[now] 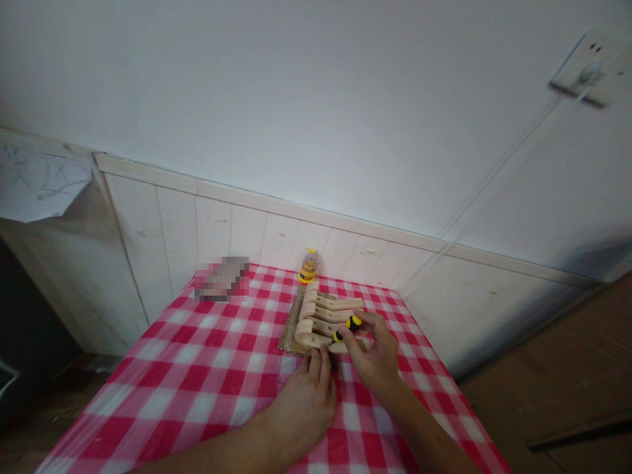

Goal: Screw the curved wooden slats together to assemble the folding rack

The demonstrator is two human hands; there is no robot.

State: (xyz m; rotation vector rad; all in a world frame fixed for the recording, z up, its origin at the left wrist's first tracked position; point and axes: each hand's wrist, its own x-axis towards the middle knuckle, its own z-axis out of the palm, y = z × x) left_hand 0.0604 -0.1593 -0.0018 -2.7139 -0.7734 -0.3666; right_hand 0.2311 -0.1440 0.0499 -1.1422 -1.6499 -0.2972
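Observation:
Several pale curved wooden pieces (309, 327) stand in a row on a brown board (291, 324), with dark screw-like dots along their arms. My right hand (374, 349) grips a yellow-and-black screwdriver (353, 322) by its handle. The screwdriver slants down to the left, and its tip meets or nearly meets the nearest wooden piece; the exact contact is too small to tell. At the near edge of that same piece, my left hand (316, 387) holds it with the fingertips. The left thumb is hidden.
A red-and-white checked cloth (197, 375) covers the table. Behind the board stands a clear container with a yellow cap and label (309, 266). A blurred-out object (222, 279) lies at the back left. A white panelled wall (247, 234) borders the far edge.

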